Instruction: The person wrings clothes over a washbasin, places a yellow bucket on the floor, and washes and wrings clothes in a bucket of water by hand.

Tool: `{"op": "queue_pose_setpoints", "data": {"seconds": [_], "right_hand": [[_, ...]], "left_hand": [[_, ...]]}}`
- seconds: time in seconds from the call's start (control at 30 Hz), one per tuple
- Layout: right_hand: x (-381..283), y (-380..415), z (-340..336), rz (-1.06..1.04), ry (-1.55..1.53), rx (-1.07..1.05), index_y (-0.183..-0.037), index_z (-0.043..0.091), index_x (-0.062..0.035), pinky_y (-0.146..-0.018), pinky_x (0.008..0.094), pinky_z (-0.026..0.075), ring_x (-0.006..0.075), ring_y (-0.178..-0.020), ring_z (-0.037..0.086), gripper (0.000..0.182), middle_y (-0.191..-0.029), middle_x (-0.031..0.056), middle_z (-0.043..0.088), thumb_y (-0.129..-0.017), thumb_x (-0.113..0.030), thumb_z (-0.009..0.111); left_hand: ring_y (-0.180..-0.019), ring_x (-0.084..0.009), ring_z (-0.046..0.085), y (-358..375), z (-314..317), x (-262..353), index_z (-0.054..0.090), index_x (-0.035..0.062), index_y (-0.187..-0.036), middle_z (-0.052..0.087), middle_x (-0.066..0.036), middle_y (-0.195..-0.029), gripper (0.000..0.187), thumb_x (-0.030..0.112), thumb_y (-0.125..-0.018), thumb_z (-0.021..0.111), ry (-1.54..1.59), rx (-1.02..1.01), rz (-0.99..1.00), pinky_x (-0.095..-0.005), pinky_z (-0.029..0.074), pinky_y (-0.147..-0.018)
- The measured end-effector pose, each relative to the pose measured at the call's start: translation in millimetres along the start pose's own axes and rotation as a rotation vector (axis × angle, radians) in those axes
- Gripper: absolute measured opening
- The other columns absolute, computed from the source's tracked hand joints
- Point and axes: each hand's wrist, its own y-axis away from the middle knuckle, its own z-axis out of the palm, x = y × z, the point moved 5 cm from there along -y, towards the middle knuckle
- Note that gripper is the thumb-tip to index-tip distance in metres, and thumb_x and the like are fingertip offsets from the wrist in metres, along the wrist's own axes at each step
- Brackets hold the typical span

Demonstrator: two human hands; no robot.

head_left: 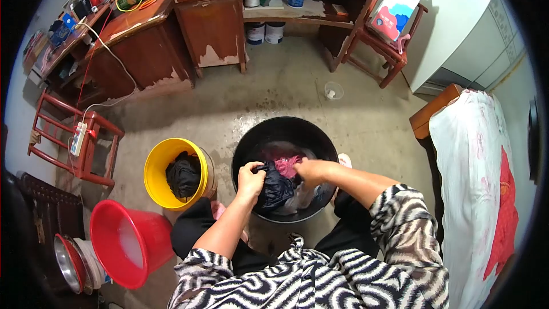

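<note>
A large black tub (243, 137) stands on the floor between my feet, with wet laundry and water in it. My left hand (250, 181) is closed on the edge of a dark, shiny wet garment (275, 187) at the tub's left side. My right hand (310, 173) is over the tub's right side, fingers bent against a bunched pink, mesh-like item (287, 166); motion blurs it and hides the grip. Below my right hand, pale translucent material (300, 199) lies by the tub's near wall.
To the left stand a yellow bucket (152, 163) with dark cloth (184, 175) in it and a red bucket (153, 234) with whitish liquid. A red wooden chair (94, 154) holds a power strip (79, 138). Ahead is a worn desk (209, 31); a bed (466, 154) is at right.
</note>
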Motion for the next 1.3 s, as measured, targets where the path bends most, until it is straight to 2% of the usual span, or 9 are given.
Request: {"op": "queue_pose_setpoints", "data": {"seconds": [0.07, 0.23, 0.37, 0.5, 0.67, 0.93, 1.03, 1.13, 1.3], "right_hand": [[2.9, 1.4, -9.2, -0.024, 0.110, -0.268, -0.089, 0.063, 0.0011, -0.072, 0.0389, 0.049, 0.0320, -0.087, 0.060, 0.029, -0.092, 0.0213, 0.061, -0.067, -0.017, 0.062], [7.5, 24.4, -70.0, -0.016, -0.243, -0.025, -0.082, 0.064, 0.0006, -0.067, 0.0392, 0.047, 0.0335, -0.080, 0.060, 0.024, -0.083, 0.0229, 0.061, -0.063, -0.010, 0.054], [4.0, 38.6, -106.5, -0.078, -0.443, 0.135, -0.083, 0.064, 0.0012, -0.065, 0.0329, 0.045, 0.0204, -0.070, 0.059, 0.023, -0.073, 0.0134, 0.063, -0.071, -0.018, 0.064], [-5.2, 38.8, -125.5, -0.093, -0.562, 0.213, -0.082, 0.064, 0.0028, -0.066, 0.0312, 0.044, 0.0174, -0.070, 0.058, 0.025, -0.071, 0.0125, 0.063, -0.072, -0.020, 0.064], [-3.5, 20.5, -120.8, -0.070, -0.809, 0.274, -0.088, 0.064, 0.0029, -0.070, 0.0336, 0.045, 0.0212, -0.075, 0.060, 0.028, -0.080, 0.0148, 0.064, -0.073, -0.021, 0.063], [56.0, -21.5, -68.5, 0.046, -1.211, 0.552, -0.099, 0.062, -0.0006, -0.068, 0.0268, 0.046, 0.0156, -0.077, 0.056, 0.023, -0.085, 0.0080, 0.063, -0.082, -0.013, 0.052], [81.5, -48.2, -27.7, 0.208, -0.613, 0.524, -0.098, 0.062, 0.0013, -0.086, 0.0374, 0.044, 0.0323, -0.098, 0.057, 0.030, -0.101, 0.0231, 0.059, -0.072, -0.006, 0.049], [87.3, -75.1, 8.6, 0.407, -0.214, 0.102, -0.088, 0.065, 0.0010, -0.081, 0.0398, 0.047, 0.0356, -0.096, 0.056, 0.023, -0.099, 0.0246, 0.058, -0.070, -0.008, 0.054], [80.1, -81.1, 52.2, 0.675, -0.415, 0.112, -0.090, 0.068, -0.0083, -0.079, 0.0379, 0.049, 0.0312, -0.099, 0.058, 0.021, -0.100, 0.0166, 0.062, -0.073, -0.017, 0.060]], "left_hand": [[-0.086, -0.0245, 0.055, -3.0, -0.4, -0.2, 0.065, 0.0047, -0.088, 0.054, -0.014, -0.093, 0.025, 0.005, -0.064, 0.060, -0.028, -0.010, -0.007, -0.0313, 0.044, -0.077], [-0.106, -0.0319, 0.046, 0.5, 1.6, 14.2, 0.056, 0.0089, -0.108, 0.046, -0.016, -0.111, 0.044, 0.008, -0.064, 0.060, -0.430, -0.091, 0.068, -0.0368, 0.038, -0.089], [-0.118, -0.0338, 0.033, 25.7, 3.1, 53.2, 0.050, 0.0120, -0.117, 0.033, -0.014, -0.128, 0.054, 0.013, -0.064, 0.062, -0.736, 0.007, 0.297, -0.0440, 0.030, -0.096], [-0.118, -0.0334, 0.032, 25.9, 24.5, 55.6, 0.050, 0.0121, -0.117, 0.032, -0.014, -0.129, 0.056, 0.024, -0.065, 0.068, -0.330, -0.332, 0.535, -0.0422, 0.028, -0.097], [-0.087, -0.0132, 0.053, 13.4, 44.6, 31.2, 0.055, 0.0021, -0.099, 0.058, -0.006, -0.092, 0.022, 0.009, -0.079, 0.057, 0.295, -0.458, 0.051, -0.0265, 0.040, -0.081], [-0.063, -0.0081, 0.038, 10.1, 27.5, 8.9, 0.048, 0.0046, -0.061, 0.046, 0.002, -0.066, 0.015, 0.011, -0.075, 0.048, 0.544, -0.140, -0.089, -0.0249, 0.030, -0.058], [-0.050, -0.0090, 0.030, 13.2, 25.0, 25.4, 0.039, 0.0049, -0.049, 0.036, 0.004, -0.052, 0.025, 0.015, -0.071, 0.044, 0.223, -0.127, 0.112, -0.0299, 0.026, -0.046], [-0.061, -0.0329, 0.059, 23.4, 27.6, 46.3, 0.057, -0.0025, -0.062, 0.057, -0.021, -0.061, 0.036, 0.030, -0.072, 0.046, -0.347, -0.197, 0.243, -0.0405, 0.044, -0.059], [-0.085, -0.0360, 0.059, 28.5, 28.4, 43.7, 0.058, 0.0004, -0.094, 0.059, -0.024, -0.096, 0.038, 0.030, -0.072, 0.052, -0.932, -0.445, 0.211, -0.0444, 0.046, -0.077]]}}
